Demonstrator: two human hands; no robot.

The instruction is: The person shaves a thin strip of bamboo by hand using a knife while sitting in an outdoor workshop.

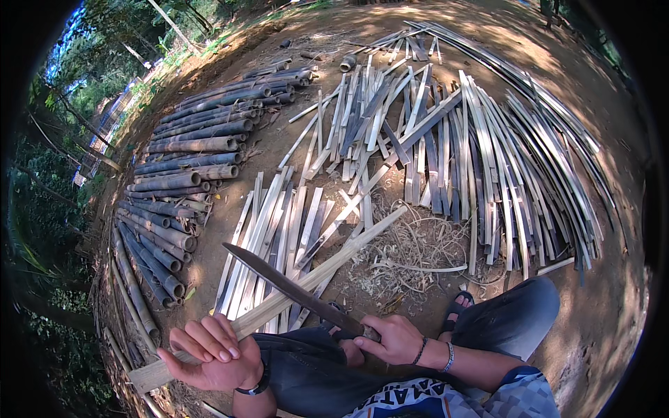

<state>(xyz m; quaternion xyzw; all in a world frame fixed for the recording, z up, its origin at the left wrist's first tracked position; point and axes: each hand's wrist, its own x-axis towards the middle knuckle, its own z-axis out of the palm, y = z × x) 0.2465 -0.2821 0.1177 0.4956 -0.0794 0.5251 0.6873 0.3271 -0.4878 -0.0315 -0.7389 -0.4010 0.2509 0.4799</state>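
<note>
My left hand [216,359] is at the lower left, its fingers curled at a pale split bamboo strip [334,259] and its thumb over the strip's near end. The strip slants up to the right, its far end above the shavings. My right hand [394,339] grips the handle of a long, dark-bladed machete [282,282]. The blade points up and left, crossing over the strip; I cannot tell whether they touch. Part of the strip is hidden behind my left hand.
Whole bamboo poles [202,145] lie stacked at the left. Split strips [481,167] spread across the far middle and right, with more strips [254,247] in front of me. Curly shavings [418,247] cover the dirt near my sandalled foot [456,310]. My bent knee [523,310] is at the right.
</note>
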